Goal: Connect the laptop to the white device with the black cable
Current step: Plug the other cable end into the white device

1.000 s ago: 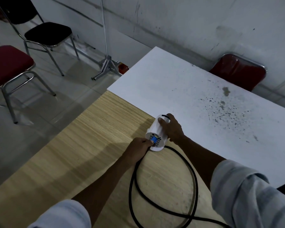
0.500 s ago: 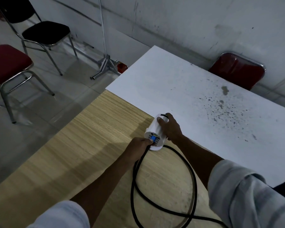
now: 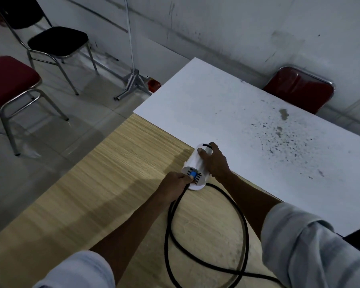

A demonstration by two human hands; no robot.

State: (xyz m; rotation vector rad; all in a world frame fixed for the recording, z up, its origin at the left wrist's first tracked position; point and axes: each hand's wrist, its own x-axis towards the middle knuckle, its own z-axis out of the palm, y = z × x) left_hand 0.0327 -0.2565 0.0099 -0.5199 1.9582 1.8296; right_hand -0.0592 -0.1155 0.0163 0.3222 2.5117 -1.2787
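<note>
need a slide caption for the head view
Left hand presses the black cable plug into the white device, steadied by the right hand.

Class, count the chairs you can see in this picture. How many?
3: a black chair at far left, a red chair nearer left, another red chair behind the white table. Others may sit outside view.

Wooden tabletop point(image 3: 104, 196): bare across its whole left part, open to approach from the left edge.
White tabletop point(image 3: 227, 113): bare but for dark specks at right; open from the far side.
White device point(image 3: 195, 165): lies at the seam of the two tops; the right hand point(image 3: 215, 161) covers its top and right flank, the left hand point(image 3: 176, 183) closes off its near end at the blue plug point(image 3: 193, 175).
Black cable point(image 3: 245, 225): loops on the wood between both forearms, crossing itself at lower right, barring the near approach.
</note>
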